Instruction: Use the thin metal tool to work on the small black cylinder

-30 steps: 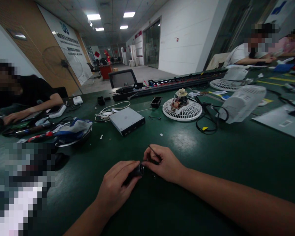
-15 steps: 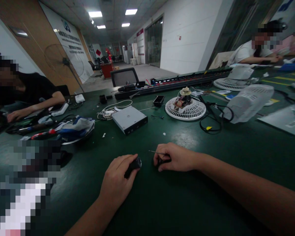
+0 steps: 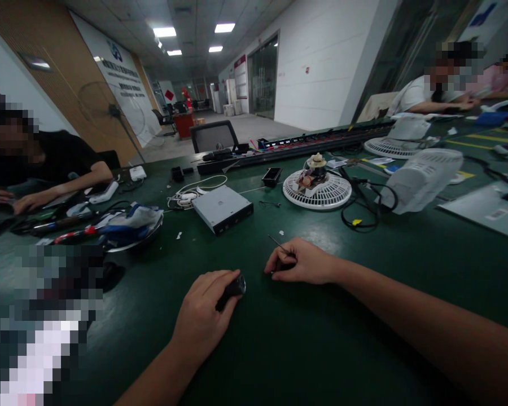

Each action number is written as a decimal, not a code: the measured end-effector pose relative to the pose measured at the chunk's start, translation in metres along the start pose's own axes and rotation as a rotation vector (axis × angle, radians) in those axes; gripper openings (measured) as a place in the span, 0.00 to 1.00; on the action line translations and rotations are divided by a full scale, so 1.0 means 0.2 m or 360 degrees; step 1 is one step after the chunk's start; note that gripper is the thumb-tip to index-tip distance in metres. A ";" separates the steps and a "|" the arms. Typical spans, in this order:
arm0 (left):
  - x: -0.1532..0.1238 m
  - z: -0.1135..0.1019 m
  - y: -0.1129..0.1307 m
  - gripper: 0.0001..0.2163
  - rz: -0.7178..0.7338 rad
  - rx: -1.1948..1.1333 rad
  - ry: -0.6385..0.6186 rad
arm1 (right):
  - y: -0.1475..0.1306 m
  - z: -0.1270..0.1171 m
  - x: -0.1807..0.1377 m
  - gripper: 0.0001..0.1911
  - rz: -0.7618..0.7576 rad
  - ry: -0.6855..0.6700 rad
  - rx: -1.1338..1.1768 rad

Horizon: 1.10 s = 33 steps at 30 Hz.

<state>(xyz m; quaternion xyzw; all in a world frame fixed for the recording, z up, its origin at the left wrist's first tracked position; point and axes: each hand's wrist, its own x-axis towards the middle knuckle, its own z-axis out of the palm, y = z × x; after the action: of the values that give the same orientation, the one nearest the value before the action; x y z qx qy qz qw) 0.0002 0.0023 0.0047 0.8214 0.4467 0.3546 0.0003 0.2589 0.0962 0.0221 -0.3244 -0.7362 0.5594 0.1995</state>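
Note:
My left hand is closed round a short black cylinder, whose ringed, shiny end faces right. Its kind I cannot make out. To the right, my right hand holds a thin tool with a slim metal shaft, which sticks out up and to the left. The tool's handle is hidden in the palm. At the right fingertips there is a small glint, too small to name. The two hands are apart, low over the green tabletop.
Beyond my hands lie a silver optical drive, a small black tray and a white fan grille with its motor. A white plastic housing and black cables stand right. A bowl with cloth is left. People sit at both sides.
My right hand has shifted slightly up, and the tool's shaft now tilts more steeply upward. My left hand still holds the cylinder, a little lower in view.

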 end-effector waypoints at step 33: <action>0.00 0.00 0.03 0.15 0.0043 -0.0193 0.0135 | -0.06 0.35 0.01 0.24 -0.0668 0.0628 -0.0075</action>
<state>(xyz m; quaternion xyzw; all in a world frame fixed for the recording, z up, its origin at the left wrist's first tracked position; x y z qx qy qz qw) 0.0048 -0.0020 0.0078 0.8102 0.4127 0.4155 0.0263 0.2091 0.0468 0.0137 -0.2720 -0.7470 0.4148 0.4427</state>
